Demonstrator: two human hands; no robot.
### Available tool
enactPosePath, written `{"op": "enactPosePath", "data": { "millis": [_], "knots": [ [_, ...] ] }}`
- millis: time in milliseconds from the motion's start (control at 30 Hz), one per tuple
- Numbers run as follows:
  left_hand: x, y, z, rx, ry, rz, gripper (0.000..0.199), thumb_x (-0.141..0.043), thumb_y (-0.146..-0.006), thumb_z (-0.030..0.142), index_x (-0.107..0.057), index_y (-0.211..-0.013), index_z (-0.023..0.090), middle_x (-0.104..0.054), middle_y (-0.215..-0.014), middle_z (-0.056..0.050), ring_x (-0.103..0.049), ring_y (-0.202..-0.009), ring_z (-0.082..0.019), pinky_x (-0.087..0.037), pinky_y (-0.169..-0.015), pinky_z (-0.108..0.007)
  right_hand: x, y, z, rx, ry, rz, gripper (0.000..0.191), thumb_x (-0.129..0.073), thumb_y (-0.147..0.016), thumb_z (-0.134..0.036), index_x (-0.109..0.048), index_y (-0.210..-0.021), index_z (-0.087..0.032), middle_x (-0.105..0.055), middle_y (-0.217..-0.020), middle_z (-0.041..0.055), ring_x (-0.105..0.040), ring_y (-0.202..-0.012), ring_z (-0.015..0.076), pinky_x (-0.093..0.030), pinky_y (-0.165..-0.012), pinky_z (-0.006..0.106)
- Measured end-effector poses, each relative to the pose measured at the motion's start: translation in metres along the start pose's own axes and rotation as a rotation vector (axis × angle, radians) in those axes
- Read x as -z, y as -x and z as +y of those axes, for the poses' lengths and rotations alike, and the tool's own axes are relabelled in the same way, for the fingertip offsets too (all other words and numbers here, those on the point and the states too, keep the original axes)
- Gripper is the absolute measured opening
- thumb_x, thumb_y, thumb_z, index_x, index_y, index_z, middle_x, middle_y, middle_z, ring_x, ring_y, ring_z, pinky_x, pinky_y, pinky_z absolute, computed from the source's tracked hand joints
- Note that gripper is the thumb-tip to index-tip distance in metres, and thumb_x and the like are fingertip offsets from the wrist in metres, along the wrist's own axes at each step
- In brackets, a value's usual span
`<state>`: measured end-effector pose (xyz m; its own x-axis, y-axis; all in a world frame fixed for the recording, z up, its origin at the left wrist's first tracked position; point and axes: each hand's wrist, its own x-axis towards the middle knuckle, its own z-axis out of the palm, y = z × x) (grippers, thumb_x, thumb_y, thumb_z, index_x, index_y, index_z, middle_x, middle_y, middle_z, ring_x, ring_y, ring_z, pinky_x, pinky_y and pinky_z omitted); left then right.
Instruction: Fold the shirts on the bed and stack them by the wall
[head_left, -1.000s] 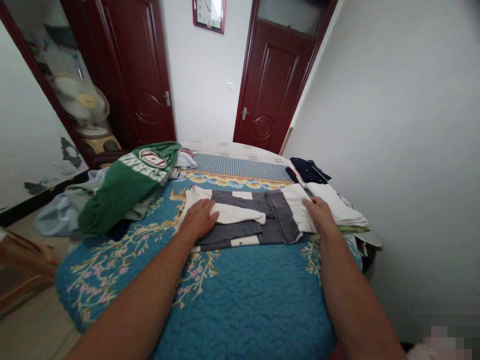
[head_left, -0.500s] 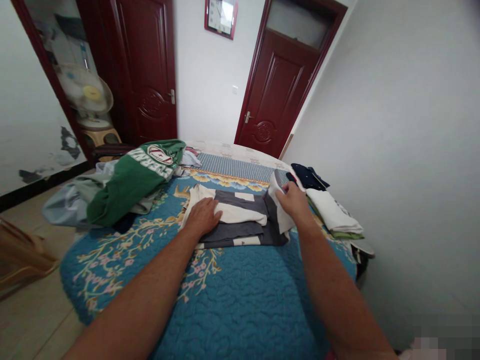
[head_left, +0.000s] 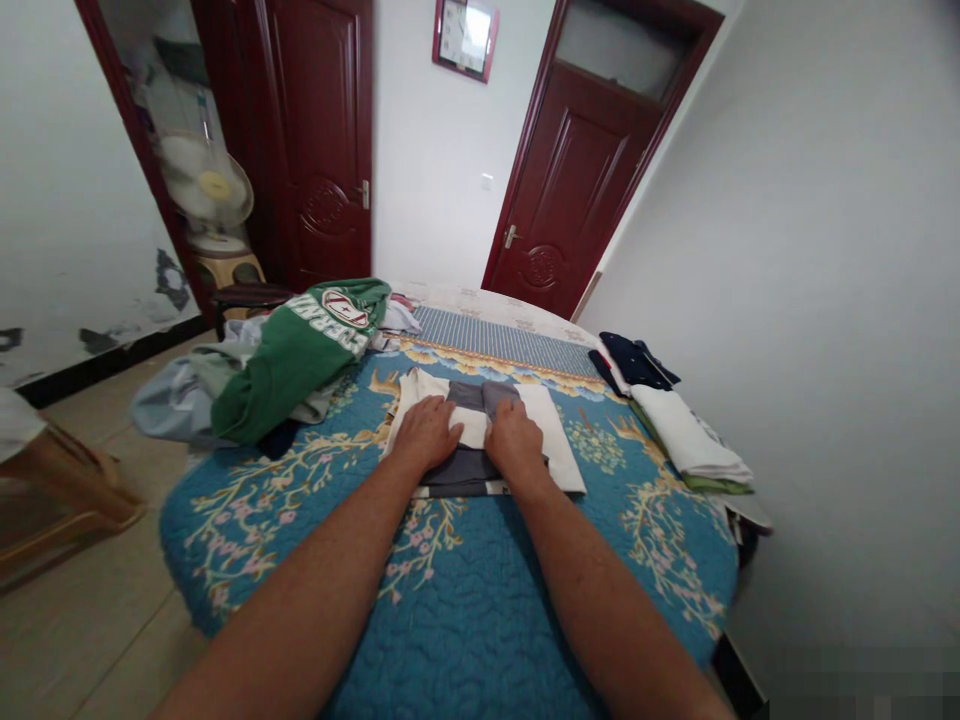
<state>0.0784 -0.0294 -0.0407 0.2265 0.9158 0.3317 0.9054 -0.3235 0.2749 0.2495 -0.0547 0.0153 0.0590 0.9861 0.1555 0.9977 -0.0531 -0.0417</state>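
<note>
A grey and cream-white shirt (head_left: 555, 440), partly folded, lies on the blue floral quilt (head_left: 465, 600). On its left part rests my left hand (head_left: 429, 432), palm down with fingers stretched out over the cloth. My right hand (head_left: 515, 437) is on the middle of the shirt, its fingers curled over the edge of a turned-over part. The two hands are close together but apart. Part of the shirt's folded layers is hidden beneath my hands.
To the left, a green printed garment (head_left: 300, 360) lies on a loose heap of clothes. On the right are folded white clothes (head_left: 690, 430) and dark blue ones (head_left: 637, 360). A plastic stool (head_left: 67, 490) stands beside the bed at left, near a fan (head_left: 210, 185).
My right hand has brought the shirt's right end over to the left and down onto the middle. My left hand has stayed on the left part. The camera view has turned slightly left.
</note>
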Motion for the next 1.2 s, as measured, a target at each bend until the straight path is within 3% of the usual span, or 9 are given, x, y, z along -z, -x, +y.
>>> {"op": "enactPosePath", "data": {
  "millis": [233, 333, 467, 567, 667, 733, 900, 1100, 1200],
  "knots": [
    [0.003, 0.001, 0.001, -0.011, 0.013, 0.022, 0.039, -0.060, -0.101, 0.036, -0.070, -0.132, 0.015, -0.069, -0.138, -0.019, -0.062, -0.134, -0.032, -0.047, -0.117, -0.047, 0.003, 0.004, -0.002, 0.024, -0.025, 0.000, 0.037, -0.058, -0.102, -0.033, -0.063, -0.135, -0.019, -0.064, -0.136, 0.0205, -0.074, -0.110, 0.0311, -0.060, -0.093, 0.043],
    [0.008, 0.001, 0.005, -0.024, 0.040, 0.105, 0.035, -0.064, -0.098, 0.032, -0.073, -0.128, 0.017, -0.070, -0.139, -0.018, -0.060, -0.138, -0.033, -0.044, -0.121, -0.049, 0.006, 0.014, 0.006, 0.139, -0.150, -0.017, 0.035, -0.060, -0.100, -0.032, -0.068, -0.131, -0.018, -0.069, -0.132, 0.0199, -0.072, -0.117, 0.0314, -0.058, -0.100, 0.042],
    [0.019, 0.002, 0.020, -0.094, 0.117, 0.177, 0.038, -0.064, -0.099, 0.034, -0.072, -0.132, 0.018, -0.073, -0.138, -0.015, -0.061, -0.136, -0.033, -0.047, -0.117, -0.049, 0.014, 0.024, 0.043, 0.320, -0.605, -0.141, 0.033, -0.050, -0.102, -0.028, -0.073, -0.125, -0.022, -0.078, -0.122, 0.0094, -0.075, -0.108, 0.0220, -0.060, -0.094, 0.034],
    [0.022, 0.005, 0.038, -0.064, 0.156, 0.066, 0.042, -0.061, -0.103, 0.047, -0.072, -0.135, 0.022, -0.081, -0.115, -0.011, -0.070, -0.117, -0.032, -0.052, -0.105, -0.046, 0.015, 0.024, 0.085, 0.239, -0.809, -0.084, 0.040, -0.038, -0.104, -0.030, -0.072, -0.124, -0.023, -0.080, -0.117, 0.0060, -0.077, -0.091, 0.0188, -0.062, -0.081, 0.032],
    [0.020, 0.010, 0.056, -0.007, 0.166, -0.095, 0.056, -0.062, -0.100, 0.060, -0.068, -0.142, 0.024, -0.082, -0.108, -0.011, -0.074, -0.108, -0.031, -0.054, -0.093, -0.041, 0.001, 0.021, 0.121, 0.155, -0.625, 0.195, 0.040, -0.038, -0.102, -0.026, -0.074, -0.120, -0.021, -0.078, -0.122, 0.0106, -0.074, -0.111, 0.0232, -0.059, -0.102, 0.041],
    [0.017, 0.012, 0.066, -0.019, 0.172, -0.156, 0.064, -0.067, -0.096, 0.063, -0.064, -0.148, 0.025, -0.081, -0.113, -0.011, -0.075, -0.108, -0.031, -0.055, -0.089, -0.039, -0.015, 0.020, 0.134, 0.195, -0.441, 0.276, 0.040, -0.043, -0.101, -0.026, -0.073, -0.126, -0.018, -0.074, -0.134, 0.0156, -0.065, -0.132, 0.0271, -0.048, -0.118, 0.047],
    [0.012, 0.015, 0.075, -0.037, 0.220, -0.218, 0.067, -0.070, -0.097, 0.043, -0.050, -0.159, 0.027, -0.080, -0.113, -0.009, -0.076, -0.107, -0.030, -0.054, -0.088, -0.037, -0.048, 0.024, 0.131, 0.263, -0.180, 0.166, 0.057, -0.049, -0.108, -0.039, -0.054, -0.159, -0.014, -0.046, -0.170, 0.0192, -0.040, -0.158, 0.0306, -0.033, -0.130, 0.052],
    [0.011, 0.011, 0.070, 0.048, 0.539, -0.191, 0.045, -0.056, -0.100, 0.027, -0.055, -0.146, 0.025, -0.077, -0.105, -0.003, -0.075, -0.091, -0.021, -0.057, -0.085, -0.034, -0.049, 0.025, 0.131, 0.235, -0.157, 0.105, 0.060, -0.043, -0.112, -0.045, -0.047, -0.166, -0.017, -0.037, -0.176, 0.0171, -0.035, -0.161, 0.0310, -0.033, -0.129, 0.052],
    [0.011, 0.012, 0.071, 0.078, 0.595, -0.216, 0.062, -0.069, -0.093, 0.033, -0.052, -0.153, 0.023, -0.076, -0.109, -0.005, -0.074, -0.088, -0.021, -0.059, -0.085, -0.035, -0.048, 0.027, 0.130, 0.196, -0.160, 0.083, 0.062, -0.043, -0.113, -0.048, -0.044, -0.168, -0.021, -0.033, -0.178, 0.0147, -0.035, -0.162, 0.0320, -0.033, -0.129, 0.053]
  ]
}}
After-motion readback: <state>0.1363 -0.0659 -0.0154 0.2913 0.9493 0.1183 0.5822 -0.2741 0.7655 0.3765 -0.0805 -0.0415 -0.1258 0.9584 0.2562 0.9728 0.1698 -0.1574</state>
